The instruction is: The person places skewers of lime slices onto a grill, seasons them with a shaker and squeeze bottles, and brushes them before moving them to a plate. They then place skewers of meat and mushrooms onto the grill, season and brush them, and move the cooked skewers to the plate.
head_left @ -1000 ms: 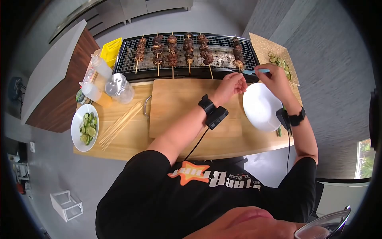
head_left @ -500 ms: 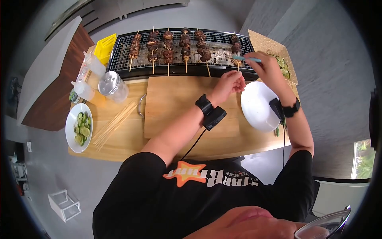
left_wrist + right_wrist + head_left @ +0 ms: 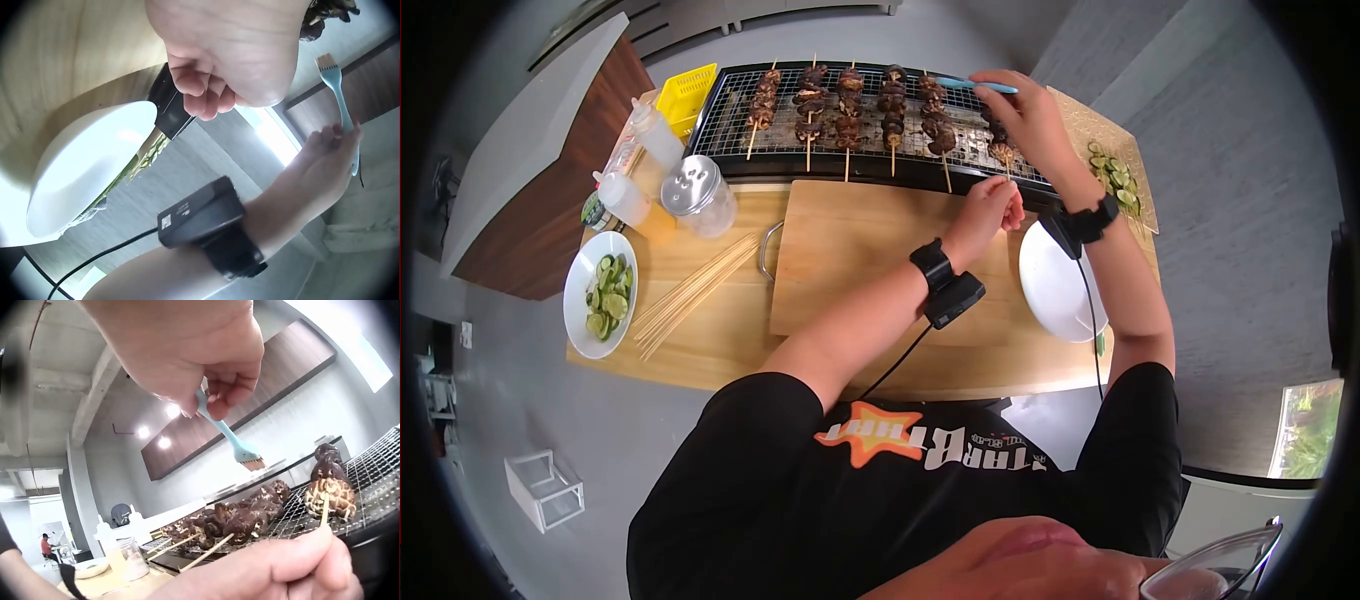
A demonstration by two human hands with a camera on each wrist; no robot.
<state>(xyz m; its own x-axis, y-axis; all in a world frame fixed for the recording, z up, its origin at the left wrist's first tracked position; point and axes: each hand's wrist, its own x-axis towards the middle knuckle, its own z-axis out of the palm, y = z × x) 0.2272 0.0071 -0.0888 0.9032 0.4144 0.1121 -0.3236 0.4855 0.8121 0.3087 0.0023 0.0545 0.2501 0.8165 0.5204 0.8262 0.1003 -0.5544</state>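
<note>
My left hand [image 3: 985, 218] pinches the bare stick end of the rightmost skewer between thumb and forefinger, at the grill's near edge. That skewer [image 3: 331, 494] carries dark browned pieces, mushroom-like, the lowest one pale and scored. Held by its handle in my right hand [image 3: 1035, 125] is a light blue basting brush [image 3: 242, 450] with tan bristles. In the right wrist view the brush hangs in the air above the grill, its bristles apart from the food. Several more skewers [image 3: 848, 110] lie on the wire grill [image 3: 970, 115] to the left.
Before the grill lies a wooden cutting board [image 3: 880, 250]. A white bowl [image 3: 1060, 285] stands at its right. On the left are bare skewers [image 3: 695, 297], a bowl of sliced limes [image 3: 570, 300], a shaker jar [image 3: 705, 205], squeeze bottles [image 3: 625, 200] and a yellow basket [image 3: 685, 92].
My right hand has carried the brush from the near end of the rightmost skewer up toward the grill's far side and leftward. My left hand keeps its pinch on the stick.
</note>
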